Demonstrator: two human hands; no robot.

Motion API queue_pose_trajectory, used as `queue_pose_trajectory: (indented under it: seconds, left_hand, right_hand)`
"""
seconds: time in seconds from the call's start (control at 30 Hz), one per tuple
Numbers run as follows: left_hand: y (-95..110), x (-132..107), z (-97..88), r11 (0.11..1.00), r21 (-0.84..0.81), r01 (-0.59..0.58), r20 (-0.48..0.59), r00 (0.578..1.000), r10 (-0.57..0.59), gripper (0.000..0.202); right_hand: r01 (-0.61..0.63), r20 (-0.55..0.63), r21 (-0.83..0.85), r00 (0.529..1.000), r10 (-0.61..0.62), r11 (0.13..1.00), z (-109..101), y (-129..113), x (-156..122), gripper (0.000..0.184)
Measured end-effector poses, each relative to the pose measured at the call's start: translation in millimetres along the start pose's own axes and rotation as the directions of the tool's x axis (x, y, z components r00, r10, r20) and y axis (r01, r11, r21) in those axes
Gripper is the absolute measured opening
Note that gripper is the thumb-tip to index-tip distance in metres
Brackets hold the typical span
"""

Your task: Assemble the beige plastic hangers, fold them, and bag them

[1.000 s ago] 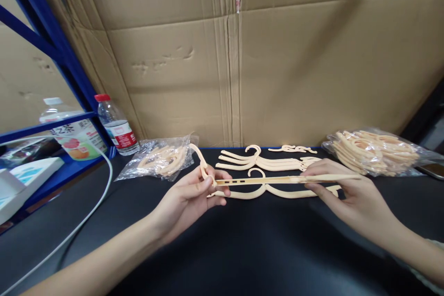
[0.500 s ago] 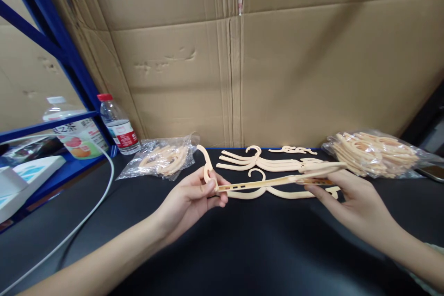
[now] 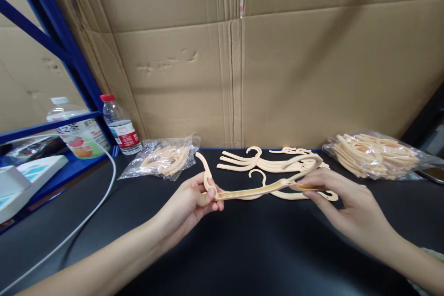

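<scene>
Both hands hold one cream plastic hanger part (image 3: 249, 190) just above the black table (image 3: 243, 249). My left hand (image 3: 189, 206) pinches its hooked left end between thumb and fingers. My right hand (image 3: 338, 199) grips the right end, where the arm curves up and back. Under it lies another cream hanger (image 3: 294, 194) flat on the table. Behind that rests a small stack of hangers (image 3: 263, 163) with hooks pointing away.
A clear bag of hanger parts (image 3: 164, 159) lies at the back left, a fuller bag (image 3: 374, 153) at the back right. A water bottle (image 3: 118, 125) stands by blue shelving (image 3: 52, 125). A white cable (image 3: 86, 215) crosses the left table. Cardboard (image 3: 243, 64) walls the back.
The held piece went from a straight bar to a bent shape: its right end has swung up and curved back. My right hand shifted slightly left along it. My left hand stayed put.
</scene>
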State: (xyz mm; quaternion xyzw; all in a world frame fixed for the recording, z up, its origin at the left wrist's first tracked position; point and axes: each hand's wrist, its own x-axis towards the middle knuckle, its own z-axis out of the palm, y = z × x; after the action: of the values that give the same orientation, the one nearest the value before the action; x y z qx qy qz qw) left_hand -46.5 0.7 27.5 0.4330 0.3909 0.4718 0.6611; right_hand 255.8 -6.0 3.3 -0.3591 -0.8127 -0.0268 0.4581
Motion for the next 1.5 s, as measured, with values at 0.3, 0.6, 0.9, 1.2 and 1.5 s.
queue_pose_trajectory:
  seconds: [0.3, 0.6, 0.9, 1.2, 1.5]
  left_hand:
    - [-0.4, -2.2, 2.1, 0.999, 0.036, -0.039, -0.071, 0.997, 0.042, 0.022]
    - [-3.1, -4.9, 6.2, 0.992, 0.025, -0.127, -0.137, 0.982, 0.129, 0.023]
    - [-5.4, -5.1, 5.8, 0.988, -0.046, -0.144, -0.165, 0.977, 0.135, 0.022]
    - [-21.0, -38.7, 25.2, 0.606, 0.675, -0.42, 0.439, 0.89, 0.127, 0.013]
    - [-18.9, -43.5, 28.8, -0.2, 0.722, -0.662, 0.664, 0.745, -0.065, 0.042]
  right_hand:
    - [0.017, 0.009, -0.016, 1.0, -0.017, 1.0, 1.4, -6.3, -1.8, 0.017]
    - [-0.027, -0.002, -0.04, 1.0, 0.027, 0.999, 3.3, -8.5, -5.5, 0.016]
    - [-0.203, -0.037, 0.016, 0.978, 0.203, 0.979, 3.2, -5.8, -7.7, 0.014]
    - [-0.304, 0.09, 0.032, 0.95, 0.3, 0.952, 1.3, 6.9, -2.3, 0.016]
    - [-0.284, 0.391, -0.029, 0.879, 0.273, 0.958, 7.4, 4.1, -6.9, 0.014]
